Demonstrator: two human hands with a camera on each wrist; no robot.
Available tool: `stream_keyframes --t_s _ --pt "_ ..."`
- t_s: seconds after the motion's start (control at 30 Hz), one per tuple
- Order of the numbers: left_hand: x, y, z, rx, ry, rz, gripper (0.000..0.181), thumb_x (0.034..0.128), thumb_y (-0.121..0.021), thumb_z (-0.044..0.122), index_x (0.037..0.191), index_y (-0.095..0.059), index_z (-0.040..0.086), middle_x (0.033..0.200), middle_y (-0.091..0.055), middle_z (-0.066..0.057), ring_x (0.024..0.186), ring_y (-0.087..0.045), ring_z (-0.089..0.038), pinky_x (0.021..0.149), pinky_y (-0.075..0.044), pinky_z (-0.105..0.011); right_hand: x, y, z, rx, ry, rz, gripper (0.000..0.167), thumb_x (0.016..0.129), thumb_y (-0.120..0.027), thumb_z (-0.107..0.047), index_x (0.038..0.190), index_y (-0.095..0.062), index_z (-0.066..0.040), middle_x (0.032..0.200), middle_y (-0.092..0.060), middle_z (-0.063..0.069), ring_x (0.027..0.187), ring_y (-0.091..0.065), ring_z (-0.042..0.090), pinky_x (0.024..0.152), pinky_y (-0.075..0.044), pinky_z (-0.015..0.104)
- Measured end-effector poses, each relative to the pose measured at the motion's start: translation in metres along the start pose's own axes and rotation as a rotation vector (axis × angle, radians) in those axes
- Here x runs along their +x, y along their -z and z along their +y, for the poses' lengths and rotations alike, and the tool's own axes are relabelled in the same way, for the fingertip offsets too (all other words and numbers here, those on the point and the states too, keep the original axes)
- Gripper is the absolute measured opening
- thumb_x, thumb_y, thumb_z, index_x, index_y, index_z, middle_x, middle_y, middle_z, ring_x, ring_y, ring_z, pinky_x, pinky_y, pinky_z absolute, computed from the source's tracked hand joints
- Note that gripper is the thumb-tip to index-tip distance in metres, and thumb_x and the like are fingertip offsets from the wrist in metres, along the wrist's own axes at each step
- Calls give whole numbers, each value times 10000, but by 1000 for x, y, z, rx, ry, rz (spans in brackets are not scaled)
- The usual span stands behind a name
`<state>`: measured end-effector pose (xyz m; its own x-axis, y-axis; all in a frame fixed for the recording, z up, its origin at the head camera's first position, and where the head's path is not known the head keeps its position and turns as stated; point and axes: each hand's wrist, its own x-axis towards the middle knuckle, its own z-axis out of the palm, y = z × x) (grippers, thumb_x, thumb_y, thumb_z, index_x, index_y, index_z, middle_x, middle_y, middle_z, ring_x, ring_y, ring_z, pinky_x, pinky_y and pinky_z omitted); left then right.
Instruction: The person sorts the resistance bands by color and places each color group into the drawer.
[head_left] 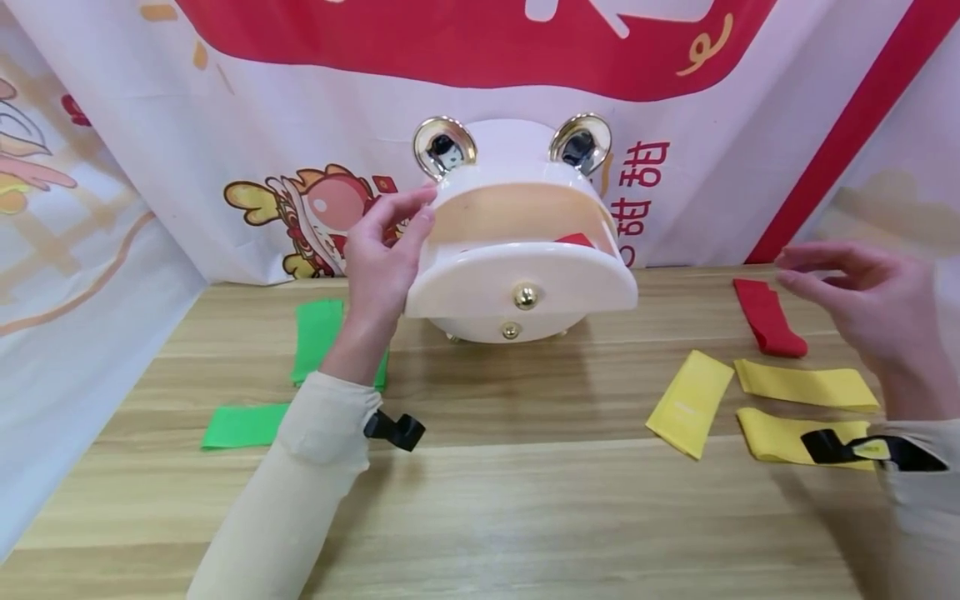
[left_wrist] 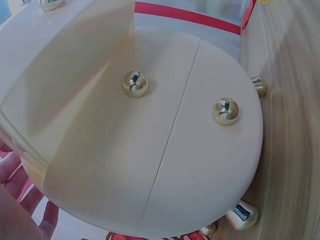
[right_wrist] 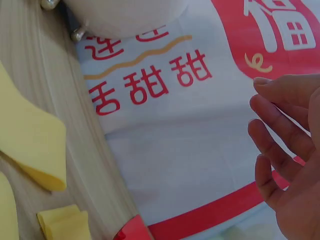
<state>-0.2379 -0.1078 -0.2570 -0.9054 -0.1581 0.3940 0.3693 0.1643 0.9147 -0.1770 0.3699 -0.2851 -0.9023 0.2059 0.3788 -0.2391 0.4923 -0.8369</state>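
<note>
- pale wooden tabletop [head_left: 487, 517]; glossy white cabinet [head_left: 513, 146] stands at its 12 o'clock, upper drawer [head_left: 457, 283] open.
- left hand [head_left: 386, 250], fingers unclenched, lies by the cabinet's 9 o'clock side; i can't tell whether it touches.
- right hand [head_left: 877, 292], loose and holding nothing, hovers near the red strip [head_left: 770, 321] at 2 o'clock.
- strip looks light, limp, best pinched at one end.
- cabinet seems stiff, slick; gold knob [head_left: 526, 295] offers the surest hold.
</note>
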Motion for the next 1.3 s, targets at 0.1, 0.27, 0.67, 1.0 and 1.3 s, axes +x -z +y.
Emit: stream_keyframes --t_s 0.1,0.27,0.67,1.0,1.3 --pt "1 0 0 -5 1 2 264 1042 -679 309 1279 -765 230 1384 -716 100 1285 -608 -56 1024 -571 -296 1 3 9 -2 -20 -23 370 960 -767 -77 1324 -723 -33 1069 -776 -196 914 -705 -20 762 -554 52" --pt "1 0 -1 -6 -6 2 262 1041 -679 302 1275 -767 223 1377 -724 92 1275 -617 -55 1003 -573 -285 0 10 23 -62 -49 -47 341 977 -756 -113 1312 -726 -58 1062 -749 -258 956 -666 -38 767 -534 34" --pt "0 0 -3 4 -8 11 268 1042 -675 305 1279 -768 221 1375 -725 85 1252 -629 -67 984 -571 -264 1 16 57 -184 -169 -150 365 1029 -702 -242 1378 -691 -134 1049 -686 -389 936 -636 -117 757 -518 41" --pt "0 0 -2 12 2 0 264 1046 -670 307 1282 -763 236 1381 -717 101 1261 -615 -63 999 -563 -286 3 29 100 -400 -314 -275 537 1072 -600 -398 1519 -556 -103 1074 -576 -354 909 -564 -113 735 -564 146" --pt "0 0 -1 7 4 4 264 1042 -673 308 1280 -765 238 1377 -721 106 1265 -614 -53 992 -584 -296 1 30 117 -402 -313 -360 511 1063 -635 -332 1485 -584 -48 991 -560 -437 1064 -517 -26 860 -466 141"
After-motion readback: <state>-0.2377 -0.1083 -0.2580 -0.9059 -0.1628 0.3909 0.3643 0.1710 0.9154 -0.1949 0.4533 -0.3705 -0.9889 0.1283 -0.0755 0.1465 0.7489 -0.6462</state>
